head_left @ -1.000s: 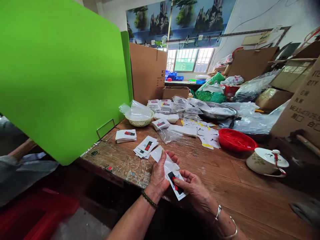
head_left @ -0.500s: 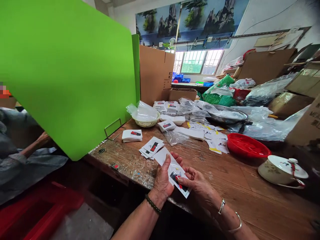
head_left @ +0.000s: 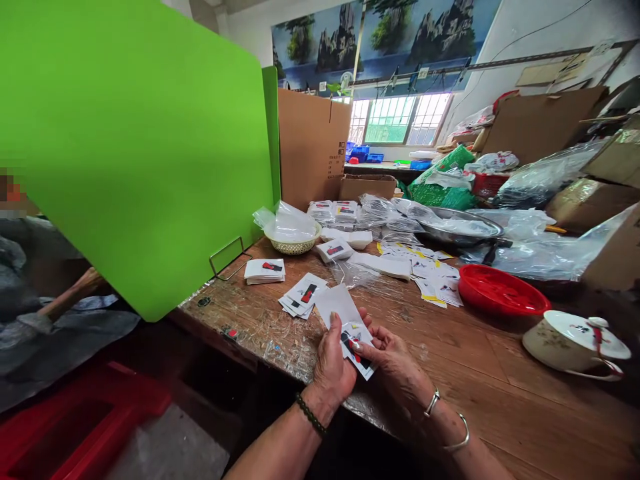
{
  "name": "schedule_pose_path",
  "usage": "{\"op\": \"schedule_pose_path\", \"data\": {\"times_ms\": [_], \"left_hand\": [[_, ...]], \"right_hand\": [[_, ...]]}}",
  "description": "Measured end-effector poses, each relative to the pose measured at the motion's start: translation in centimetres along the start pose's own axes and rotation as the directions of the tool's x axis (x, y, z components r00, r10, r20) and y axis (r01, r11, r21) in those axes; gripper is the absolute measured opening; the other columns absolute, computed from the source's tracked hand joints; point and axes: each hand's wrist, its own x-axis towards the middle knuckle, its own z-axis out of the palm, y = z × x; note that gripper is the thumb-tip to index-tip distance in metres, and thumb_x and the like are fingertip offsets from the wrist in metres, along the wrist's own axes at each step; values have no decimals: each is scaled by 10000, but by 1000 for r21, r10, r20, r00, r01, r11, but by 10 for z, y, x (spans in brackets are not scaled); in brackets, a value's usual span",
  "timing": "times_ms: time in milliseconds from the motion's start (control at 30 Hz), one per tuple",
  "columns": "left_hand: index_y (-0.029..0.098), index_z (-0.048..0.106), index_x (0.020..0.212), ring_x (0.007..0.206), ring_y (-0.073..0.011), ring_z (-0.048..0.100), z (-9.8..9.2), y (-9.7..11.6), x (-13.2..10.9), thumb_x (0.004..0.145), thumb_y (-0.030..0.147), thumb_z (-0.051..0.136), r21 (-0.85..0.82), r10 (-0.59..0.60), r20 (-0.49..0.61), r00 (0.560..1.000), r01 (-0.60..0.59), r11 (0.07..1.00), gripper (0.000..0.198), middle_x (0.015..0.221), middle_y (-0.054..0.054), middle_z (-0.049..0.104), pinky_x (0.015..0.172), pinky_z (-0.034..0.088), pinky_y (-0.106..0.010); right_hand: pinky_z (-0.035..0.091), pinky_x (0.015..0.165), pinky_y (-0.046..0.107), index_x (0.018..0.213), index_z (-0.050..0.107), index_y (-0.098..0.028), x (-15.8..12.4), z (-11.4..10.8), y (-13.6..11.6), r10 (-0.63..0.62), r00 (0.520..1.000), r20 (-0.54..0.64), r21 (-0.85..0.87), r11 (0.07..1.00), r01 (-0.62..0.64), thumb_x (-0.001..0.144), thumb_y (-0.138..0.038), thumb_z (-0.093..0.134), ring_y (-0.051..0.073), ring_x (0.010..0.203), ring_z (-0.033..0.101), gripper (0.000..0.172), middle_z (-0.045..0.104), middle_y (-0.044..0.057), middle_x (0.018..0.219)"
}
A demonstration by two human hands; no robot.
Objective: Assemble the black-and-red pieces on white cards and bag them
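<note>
A long white card (head_left: 340,304) with a red-and-black piece on its lower end is held over the table's front edge. My left hand (head_left: 334,363) is closed round the card's left side, thumb on top. My right hand (head_left: 400,363) pinches its lower right edge, thumb by the red part. I cannot tell whether that piece is loose or printed. Just beyond my left hand lies a fanned stack of similar cards (head_left: 303,293). A neater card stack (head_left: 265,270) is to its left.
A cream basket (head_left: 294,247) holds clear bags. Behind are bagged card bundles (head_left: 345,212); loose yellow-edged cards (head_left: 435,280) lie right. A red basin (head_left: 500,293) and a lidded enamel pot (head_left: 555,343) stand at right. A green panel (head_left: 150,147) borders the left, with another person's arm (head_left: 75,293) beyond.
Both hands have shifted slightly, and the card has tilted up a little, its upper end now bent. Both hands keep hold of the card.
</note>
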Motion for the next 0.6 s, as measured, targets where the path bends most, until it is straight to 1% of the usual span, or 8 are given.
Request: {"op": "schedule_pose_path", "data": {"times_ms": [100, 200, 267, 333, 400, 467, 533, 600], "left_hand": [[59, 673, 1122, 950, -266, 668, -5, -7, -4, 874, 496, 585, 22, 53, 2, 999, -53, 998, 510, 1042, -174, 709, 868, 518, -373], [59, 689, 1092, 951, -278, 662, -9, -10, -9, 817, 563, 635, 50, 60, 27, 998, -62, 997, 577, 975, -166, 716, 865, 513, -386], [62, 700, 1056, 934, -272, 660, -9, -9, -12, 784, 589, 662, 56, 63, 71, 995, -67, 996, 594, 949, -158, 715, 853, 511, -377], [52, 700, 1026, 892, -259, 662, -9, -6, -14, 742, 596, 703, 49, 43, 86, 995, -47, 998, 613, 921, -154, 710, 825, 511, -364], [63, 679, 1049, 837, -239, 665, -8, -3, -14, 700, 568, 756, 27, 23, 50, 999, -24, 999, 619, 914, -142, 709, 789, 514, -355], [94, 649, 1090, 785, -220, 668, -8, -1, -14, 675, 533, 792, 7, 11, 17, 1000, -11, 1000, 621, 916, -126, 712, 759, 516, -352], [112, 625, 1109, 741, -218, 671, -10, -3, -15, 650, 536, 808, -3, 5, 17, 1000, -4, 1000, 651, 888, -116, 714, 741, 519, -366], [118, 621, 1097, 698, -224, 670, -12, -8, -17, 589, 573, 828, -19, 1, 8, 1000, 0, 1000, 713, 833, -99, 708, 732, 521, -389]], "right_hand": [[477, 549, 246, 814, 589, -163, 1, -2, 2, 11, 1000, -6, -2, 1000, -11, 478, -361, 937, 142, 570, 624, 522, 720, 29, 714], [478, 540, 246, 850, 599, -160, 0, -4, 4, 1, 1000, -14, -18, 1000, -1, 506, -369, 928, 147, 573, 625, 520, 721, 35, 723], [472, 536, 235, 828, 599, -162, 0, -4, 4, -24, 998, -54, -20, 1000, 23, 496, -365, 932, 140, 569, 619, 512, 713, 25, 699], [468, 532, 231, 810, 608, -161, 0, -2, 4, -21, 998, -57, -19, 1000, 20, 493, -366, 932, 138, 563, 615, 498, 709, 24, 688], [474, 535, 239, 804, 623, -158, -2, 2, 2, 23, 1000, -5, -15, 1000, -23, 480, -362, 935, 147, 566, 622, 494, 713, 35, 696], [499, 568, 257, 834, 646, -158, -6, 3, 2, 91, 993, 75, -11, 996, -90, 477, -353, 935, 167, 596, 646, 499, 722, 45, 723], [536, 639, 296, 939, 665, -173, -8, 0, 5, 175, 973, 148, -16, 985, -174, 504, -341, 926, 203, 668, 683, 535, 739, 57, 792], [560, 698, 337, 1039, 653, -197, -6, -9, 12, 233, 960, 152, -20, 972, -233, 529, -325, 916, 239, 737, 708, 588, 749, 69, 859]]}}
